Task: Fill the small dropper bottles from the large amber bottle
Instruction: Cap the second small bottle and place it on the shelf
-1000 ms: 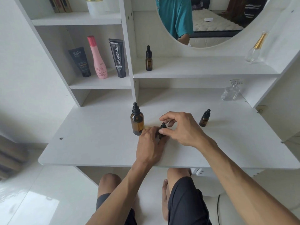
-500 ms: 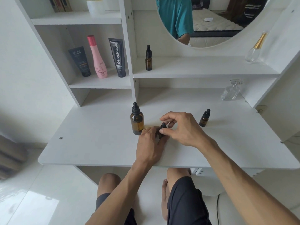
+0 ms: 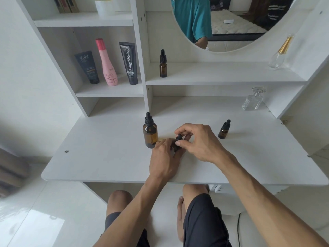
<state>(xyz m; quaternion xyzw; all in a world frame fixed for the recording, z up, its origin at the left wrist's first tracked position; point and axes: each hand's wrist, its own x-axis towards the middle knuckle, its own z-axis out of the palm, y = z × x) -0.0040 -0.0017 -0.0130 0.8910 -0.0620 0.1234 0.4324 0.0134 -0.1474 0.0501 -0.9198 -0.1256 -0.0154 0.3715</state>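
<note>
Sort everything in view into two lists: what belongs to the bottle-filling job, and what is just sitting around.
Part of the job:
large amber bottle, capped, on the desk
small dropper bottle held by the left hand, its cap pinched by the right hand
second small dropper bottle on the desk
shelf dropper bottle

Just lying about:
Kahf tube
pink bottle
Glad2Glow tube
two clear perfume bottles

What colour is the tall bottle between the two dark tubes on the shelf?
Pink, with a darker pink cap; the bottle shows clearly in the head view.

Your white desk (image 3: pixel 99 157): big amber bottle (image 3: pixel 150 135) center, small dropper btl (image 3: pixel 224 130) at 3 o'clock, clear glass btl (image 3: pixel 252 101) at 2
</note>
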